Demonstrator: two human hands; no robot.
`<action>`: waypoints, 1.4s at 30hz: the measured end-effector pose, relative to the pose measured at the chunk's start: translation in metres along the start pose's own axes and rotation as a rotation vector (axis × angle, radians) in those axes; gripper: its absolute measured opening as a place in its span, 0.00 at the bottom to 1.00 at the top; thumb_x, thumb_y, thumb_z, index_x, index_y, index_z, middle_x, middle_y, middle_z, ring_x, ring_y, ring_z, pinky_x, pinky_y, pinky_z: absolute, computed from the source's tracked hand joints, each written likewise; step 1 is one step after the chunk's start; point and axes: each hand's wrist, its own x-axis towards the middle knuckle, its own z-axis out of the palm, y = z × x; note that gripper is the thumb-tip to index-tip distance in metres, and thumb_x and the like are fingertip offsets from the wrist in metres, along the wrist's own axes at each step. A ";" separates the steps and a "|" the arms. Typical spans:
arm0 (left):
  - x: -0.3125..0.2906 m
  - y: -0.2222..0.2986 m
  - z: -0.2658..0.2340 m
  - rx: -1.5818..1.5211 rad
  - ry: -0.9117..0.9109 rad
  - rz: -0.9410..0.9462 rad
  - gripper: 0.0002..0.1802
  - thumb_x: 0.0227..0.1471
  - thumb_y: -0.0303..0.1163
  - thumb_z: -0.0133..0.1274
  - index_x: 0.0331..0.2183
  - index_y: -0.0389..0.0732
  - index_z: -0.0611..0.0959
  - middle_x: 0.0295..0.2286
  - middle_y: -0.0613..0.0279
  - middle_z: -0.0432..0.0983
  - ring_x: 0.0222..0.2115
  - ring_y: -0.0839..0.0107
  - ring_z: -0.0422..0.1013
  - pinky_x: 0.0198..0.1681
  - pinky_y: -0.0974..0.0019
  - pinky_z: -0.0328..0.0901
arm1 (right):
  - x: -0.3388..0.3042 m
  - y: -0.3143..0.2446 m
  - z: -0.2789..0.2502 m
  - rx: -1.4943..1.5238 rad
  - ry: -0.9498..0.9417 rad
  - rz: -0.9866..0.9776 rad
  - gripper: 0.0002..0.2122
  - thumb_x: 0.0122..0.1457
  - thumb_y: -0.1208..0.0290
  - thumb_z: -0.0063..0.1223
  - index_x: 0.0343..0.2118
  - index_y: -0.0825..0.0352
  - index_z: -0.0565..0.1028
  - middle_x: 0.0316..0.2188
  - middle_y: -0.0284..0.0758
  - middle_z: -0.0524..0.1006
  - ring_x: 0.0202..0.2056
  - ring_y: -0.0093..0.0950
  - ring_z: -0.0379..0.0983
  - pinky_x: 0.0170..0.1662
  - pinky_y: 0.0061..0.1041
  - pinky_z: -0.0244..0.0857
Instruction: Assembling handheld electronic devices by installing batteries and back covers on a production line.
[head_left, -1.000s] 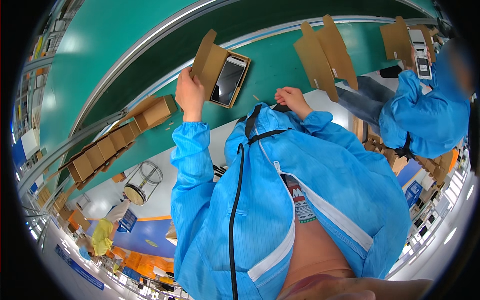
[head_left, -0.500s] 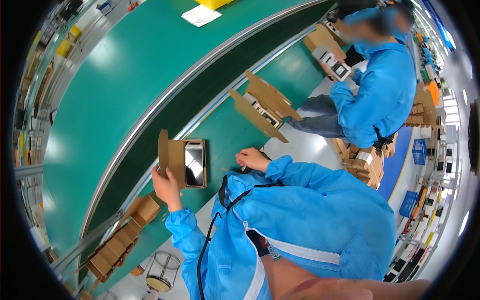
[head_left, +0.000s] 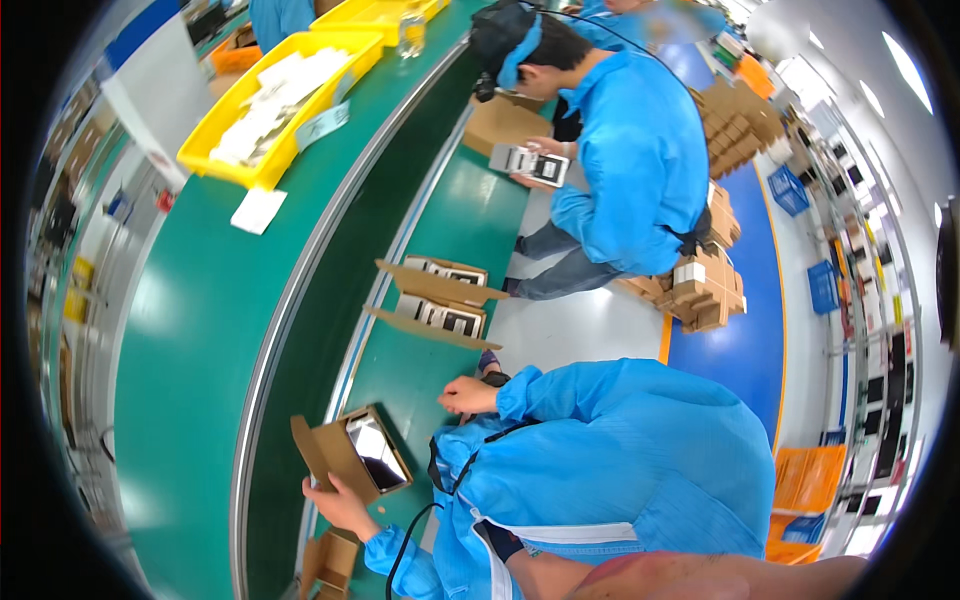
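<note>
A small open cardboard box (head_left: pixel 343 462) stands on the green bench, its lid folded out to the left. Inside lies a flat rectangular thing with a dark, glossy face (head_left: pixel 376 452) that reflects bright light. My left hand (head_left: pixel 342 505) is at the lid's near edge, thumb and fingers closed about the cardboard. My right hand (head_left: pixel 468 395) hovers beyond the box, close to my body, with curled fingers; whether anything is in them is hidden. Farther along the bench, a larger open carton (head_left: pixel 440 287) holds several white-and-black packages.
A co-worker in a blue smock (head_left: pixel 640 160) stands farther along, holding a white-and-black package (head_left: pixel 530 165). A dark sunken strip (head_left: pixel 335 250) runs beside the bench. Beyond it are a yellow tray (head_left: pixel 215 160) of white pieces and a white paper (head_left: pixel 258 211). Another open cardboard box (head_left: pixel 335 560) is nearest me.
The view has swung, so the bench, boxes and co-worker sit elsewhere in the picture, and the yellow tray shows. My left hand stays at the box lid; my right hand stays curled.
</note>
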 end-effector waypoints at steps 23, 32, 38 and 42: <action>0.015 0.025 0.000 0.186 -0.003 0.019 0.13 0.62 0.35 0.52 0.48 0.46 0.77 0.36 0.44 0.83 0.39 0.38 0.78 0.39 0.39 0.72 | -0.003 0.010 -0.016 0.124 0.029 0.023 0.10 0.69 0.65 0.54 0.36 0.67 0.79 0.31 0.36 0.83 0.32 0.23 0.79 0.34 0.22 0.72; -0.006 -0.018 -0.002 0.161 -0.019 0.019 0.21 0.64 0.31 0.51 0.58 0.47 0.76 0.47 0.45 0.82 0.47 0.42 0.77 0.46 0.43 0.71 | -0.012 0.024 0.012 0.055 -0.065 0.007 0.18 0.66 0.58 0.58 0.39 0.74 0.82 0.34 0.41 0.85 0.33 0.29 0.84 0.35 0.28 0.77; 0.005 0.004 0.004 0.155 -0.037 0.029 0.23 0.61 0.25 0.53 0.58 0.45 0.75 0.47 0.46 0.82 0.48 0.40 0.76 0.47 0.43 0.70 | -0.012 0.009 0.001 0.004 0.003 -0.040 0.19 0.66 0.56 0.58 0.39 0.73 0.82 0.33 0.38 0.84 0.30 0.27 0.81 0.34 0.30 0.75; 0.009 -0.003 -0.003 0.213 -0.064 0.001 0.22 0.60 0.25 0.54 0.56 0.45 0.75 0.46 0.46 0.82 0.47 0.39 0.77 0.47 0.44 0.70 | -0.005 0.005 0.009 -0.003 0.027 -0.043 0.19 0.66 0.56 0.58 0.39 0.73 0.82 0.32 0.38 0.84 0.30 0.27 0.80 0.34 0.30 0.74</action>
